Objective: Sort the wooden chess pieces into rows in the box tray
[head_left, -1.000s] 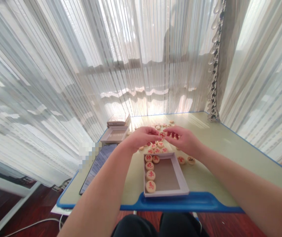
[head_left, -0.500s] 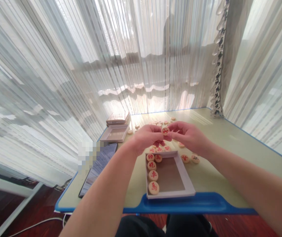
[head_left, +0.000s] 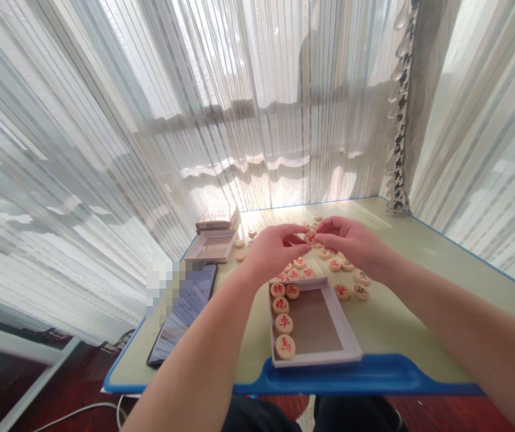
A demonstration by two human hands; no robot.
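Note:
Both hands meet above the scattered round wooden chess pieces (head_left: 300, 263) in the middle of the table. My right hand (head_left: 350, 240) pinches one chess piece (head_left: 310, 237) with red marking between thumb and fingers. My left hand (head_left: 273, 246) has curled fingers touching the same piece from the left. Just in front of the hands lies a shallow white box (head_left: 329, 354) with several red-marked pieces (head_left: 283, 324) lined along its left wall.
A second open white box (head_left: 215, 246) and a flat stack (head_left: 216, 217) sit at the table's back left. A dark phone (head_left: 185, 309) lies on the left edge. Sheer curtains surround the green, blue-rimmed table (head_left: 419, 282). More loose pieces (head_left: 352, 291) lie right of the box.
The hands lifted a red-marked piece from the pile and shifted it slightly right and away. The camera view moved a little.

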